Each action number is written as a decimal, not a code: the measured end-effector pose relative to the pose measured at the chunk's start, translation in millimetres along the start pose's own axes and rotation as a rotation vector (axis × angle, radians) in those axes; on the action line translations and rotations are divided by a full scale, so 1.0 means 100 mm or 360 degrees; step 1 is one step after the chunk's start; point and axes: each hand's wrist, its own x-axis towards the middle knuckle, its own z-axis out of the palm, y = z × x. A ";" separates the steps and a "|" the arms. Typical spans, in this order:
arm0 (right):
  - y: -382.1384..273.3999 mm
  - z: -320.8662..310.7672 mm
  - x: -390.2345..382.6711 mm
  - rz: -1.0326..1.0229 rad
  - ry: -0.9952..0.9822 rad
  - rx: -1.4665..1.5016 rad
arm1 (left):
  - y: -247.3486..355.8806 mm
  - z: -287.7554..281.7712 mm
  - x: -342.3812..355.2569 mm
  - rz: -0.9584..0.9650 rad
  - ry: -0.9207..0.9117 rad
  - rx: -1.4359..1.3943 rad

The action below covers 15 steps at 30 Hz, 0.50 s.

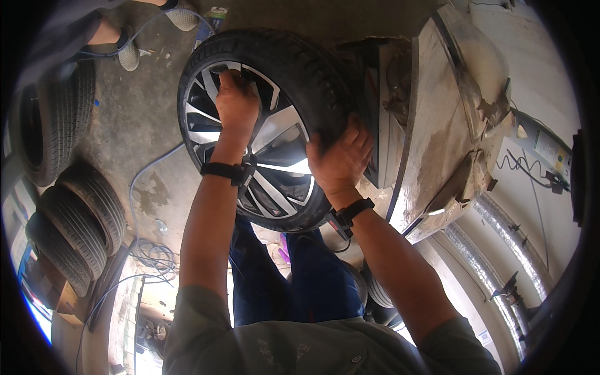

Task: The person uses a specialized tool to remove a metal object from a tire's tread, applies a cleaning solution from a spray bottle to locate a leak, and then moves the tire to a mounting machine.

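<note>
A car wheel, a black tire [312,69] on a black and silver alloy rim [275,128], stands tilted in front of my legs. My left hand [237,106] is closed at the upper part of the rim, its fingers curled in among the spokes; the fingertips are partly hidden. My right hand [340,156] grips the tire's right side, fingers laid over the tread and thumb toward the sidewall. Dark bands circle both of my wrists.
Close on the right stands a worn, pale metal machine [431,119]. Several tires [78,219] lie stacked at the left, beside coiled blue hose [153,259]. Another person's shoes [129,56] show at upper left. Silver-wrapped pipes [478,269] run along the right wall.
</note>
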 end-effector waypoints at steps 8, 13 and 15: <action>-0.01 -0.02 0.02 -0.0033 0.0018 -0.0003 | -0.07 0.09 0.02 -0.0137 0.0046 0.0144; -0.01 -0.02 0.01 -0.0003 -0.0030 0.0018 | 0.00 0.08 -0.01 -0.0122 0.0090 0.0059; 0.00 -0.03 0.01 -0.0003 -0.0028 0.0024 | 0.07 0.06 -0.01 -0.0395 -0.0073 0.0239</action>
